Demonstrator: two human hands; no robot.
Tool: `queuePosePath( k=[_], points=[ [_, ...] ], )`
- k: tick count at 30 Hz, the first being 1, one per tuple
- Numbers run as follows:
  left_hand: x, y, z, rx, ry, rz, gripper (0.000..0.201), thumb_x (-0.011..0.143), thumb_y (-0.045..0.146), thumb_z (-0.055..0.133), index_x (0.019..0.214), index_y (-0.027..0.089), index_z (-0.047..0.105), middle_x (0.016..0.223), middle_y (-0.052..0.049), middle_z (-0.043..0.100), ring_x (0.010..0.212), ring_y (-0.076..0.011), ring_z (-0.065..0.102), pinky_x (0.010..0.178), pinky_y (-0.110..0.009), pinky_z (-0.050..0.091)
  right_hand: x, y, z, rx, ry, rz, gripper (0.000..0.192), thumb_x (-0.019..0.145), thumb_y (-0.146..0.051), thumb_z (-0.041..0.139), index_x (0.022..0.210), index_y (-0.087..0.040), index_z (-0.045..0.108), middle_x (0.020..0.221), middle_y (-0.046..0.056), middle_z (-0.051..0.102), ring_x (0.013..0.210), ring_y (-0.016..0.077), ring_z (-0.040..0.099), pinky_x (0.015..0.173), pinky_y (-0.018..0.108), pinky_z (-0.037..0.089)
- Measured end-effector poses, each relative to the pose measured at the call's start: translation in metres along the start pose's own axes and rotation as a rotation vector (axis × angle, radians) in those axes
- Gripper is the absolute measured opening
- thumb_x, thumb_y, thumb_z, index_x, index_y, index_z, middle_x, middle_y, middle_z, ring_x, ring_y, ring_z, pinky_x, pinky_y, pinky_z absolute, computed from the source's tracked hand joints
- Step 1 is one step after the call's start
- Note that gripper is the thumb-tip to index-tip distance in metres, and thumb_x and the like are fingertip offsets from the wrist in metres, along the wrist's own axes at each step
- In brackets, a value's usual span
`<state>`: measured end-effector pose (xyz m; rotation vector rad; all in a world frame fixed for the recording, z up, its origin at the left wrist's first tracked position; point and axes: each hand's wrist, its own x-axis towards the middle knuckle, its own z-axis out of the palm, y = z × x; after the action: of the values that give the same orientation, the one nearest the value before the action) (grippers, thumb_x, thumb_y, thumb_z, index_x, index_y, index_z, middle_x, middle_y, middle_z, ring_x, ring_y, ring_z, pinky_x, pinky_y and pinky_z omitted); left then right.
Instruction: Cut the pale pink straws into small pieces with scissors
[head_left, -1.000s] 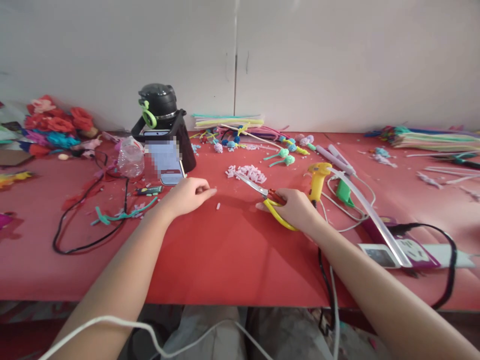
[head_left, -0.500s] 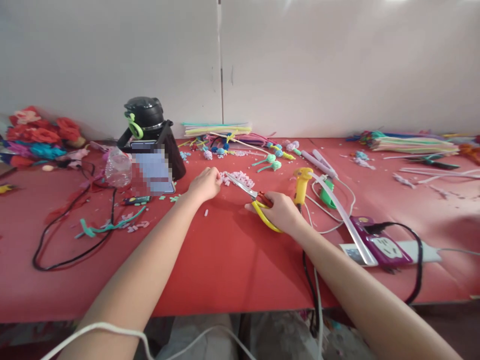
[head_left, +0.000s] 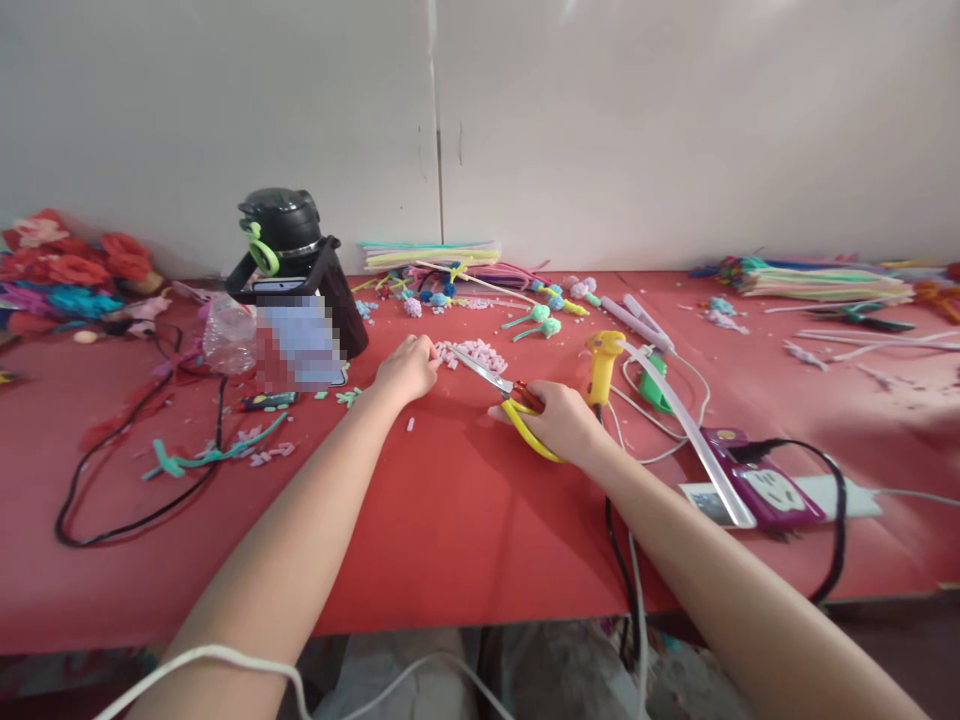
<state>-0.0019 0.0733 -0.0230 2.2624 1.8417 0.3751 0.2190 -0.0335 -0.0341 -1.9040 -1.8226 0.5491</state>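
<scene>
Right hand [head_left: 564, 422] grasps scissors [head_left: 502, 383] by their looped handles, the blades reaching over the near side of the pink cut pieces [head_left: 481, 353]. Left hand [head_left: 409, 368] curls at the pile's left edge; whether it pinches a piece, I cannot tell. Rightward sits a yellow glue gun [head_left: 602, 370]; far left, a black bottle [head_left: 348, 310].
</scene>
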Motion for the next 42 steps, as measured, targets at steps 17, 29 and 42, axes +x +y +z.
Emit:
queuePosePath(
  k=[17,29,42],
  points=[
    [-0.023,-0.007,-0.010,-0.463,0.147,0.162,0.014,0.088,0.016,0.058,0.096,0.016,0.069,0.097,-0.009,0.075,0.085,-0.0185,0.070,0.081,-0.032,0.053,-0.001,0.001,0.000,0.027,-0.001,-0.005,0.053,0.070,-0.069,0.067,0.065,-0.023,0.041,0.061,-0.002,0.048,0.056,0.0141,0.044,0.052,0.028,0.028],
    [-0.078,0.018,-0.019,-0.712,-0.161,0.243,0.026,0.089,0.041,0.063,0.085,0.016,0.067,0.080,-0.004,0.072,0.075,-0.0161,0.065,0.073,-0.030,0.052,-0.007,-0.007,0.001,0.366,-0.022,-0.107,0.053,0.069,-0.065,0.072,0.063,-0.022,0.041,0.060,-0.005,0.037,0.057,0.0104,0.034,0.050,0.025,0.028],
    [-0.089,0.028,-0.014,-0.489,-0.137,0.397,0.019,0.093,0.037,0.057,0.088,0.021,0.065,0.091,-0.004,0.071,0.084,-0.0178,0.064,0.076,-0.032,0.050,-0.012,-0.011,0.002,0.599,-0.102,-0.127,0.043,0.064,-0.057,0.080,0.074,-0.022,0.056,0.062,-0.001,0.056,0.063,0.0180,0.054,0.053,0.029,0.042]
  ],
)
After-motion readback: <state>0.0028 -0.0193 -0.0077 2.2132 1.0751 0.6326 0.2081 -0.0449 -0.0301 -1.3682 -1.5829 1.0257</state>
